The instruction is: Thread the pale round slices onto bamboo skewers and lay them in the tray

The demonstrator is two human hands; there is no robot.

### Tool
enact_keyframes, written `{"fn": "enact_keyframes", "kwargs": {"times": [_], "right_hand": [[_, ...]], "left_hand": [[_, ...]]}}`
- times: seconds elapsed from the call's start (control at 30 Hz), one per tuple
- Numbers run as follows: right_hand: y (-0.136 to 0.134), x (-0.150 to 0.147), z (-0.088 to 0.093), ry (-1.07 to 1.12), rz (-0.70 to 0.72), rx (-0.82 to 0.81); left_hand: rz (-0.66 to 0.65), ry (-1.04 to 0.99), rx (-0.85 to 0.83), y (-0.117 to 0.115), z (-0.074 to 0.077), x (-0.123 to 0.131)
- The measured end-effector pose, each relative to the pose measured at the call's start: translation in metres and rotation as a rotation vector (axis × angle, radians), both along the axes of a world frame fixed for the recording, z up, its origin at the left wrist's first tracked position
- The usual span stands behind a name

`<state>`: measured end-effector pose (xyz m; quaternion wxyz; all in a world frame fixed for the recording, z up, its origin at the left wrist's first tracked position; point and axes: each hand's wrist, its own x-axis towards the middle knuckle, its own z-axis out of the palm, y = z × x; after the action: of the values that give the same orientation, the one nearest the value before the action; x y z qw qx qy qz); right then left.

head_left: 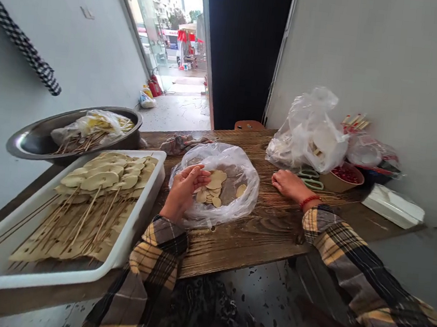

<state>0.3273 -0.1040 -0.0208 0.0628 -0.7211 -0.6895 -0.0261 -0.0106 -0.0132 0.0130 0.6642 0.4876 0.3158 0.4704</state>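
My left hand [187, 187] is over the left side of a clear plastic bag [243, 207], its fingers drawn together. Whatever they may pinch is too small to make out. Flat, pale tan slices [215, 180] lie loose inside the open bag. To the right, my right hand [291, 185] rests on the wooden table with curled fingers, their tips hidden. Green-handled scissors [310, 182] lie just beyond it. On the left, a white tray [133, 227] holds many similar slices [101, 180] threaded on thin wooden skewers [88, 212].
Behind the tray stands a metal basin [21, 145] with bagged skewers. A filled plastic bag [303, 133], a tub of red pieces [345, 177] and a white tissue pack [393, 205] line the right side. A crumpled cloth-like bundle [183, 144] lies at the table's far edge.
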Motion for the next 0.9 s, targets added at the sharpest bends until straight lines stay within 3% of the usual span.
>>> {"fn": "enact_keyframes", "kwargs": {"times": [0.13,0.3,0.43,0.5,0.6,0.7,0.8,0.9], "right_hand": [[-0.003,0.003,-0.007,-0.041,0.032,0.044],[-0.005,0.009,-0.006,-0.017,-0.062,0.245],[-0.002,-0.007,0.01,0.2,-0.124,0.632],[0.001,-0.029,0.022,0.326,-0.098,0.732],[0.007,-0.075,0.039,0.449,0.051,0.731],[0.016,-0.118,0.046,0.481,0.2,0.632],[0.022,-0.139,0.041,0.507,0.291,0.549],[0.022,-0.139,0.029,0.521,0.328,0.506]], "left_hand": [[0.04,0.001,0.003,-0.002,-0.002,0.0],[0.165,0.069,0.11,0.0,-0.008,-0.001],[0.221,0.474,0.395,0.003,-0.014,-0.001],[0.205,0.725,0.606,0.003,-0.016,0.0],[0.14,0.932,0.858,0.003,-0.019,0.0],[0.044,1.005,0.968,0.005,-0.023,-0.002],[-0.017,1.034,0.998,0.009,-0.025,-0.005],[-0.052,1.004,0.984,0.01,-0.025,-0.006]]}}
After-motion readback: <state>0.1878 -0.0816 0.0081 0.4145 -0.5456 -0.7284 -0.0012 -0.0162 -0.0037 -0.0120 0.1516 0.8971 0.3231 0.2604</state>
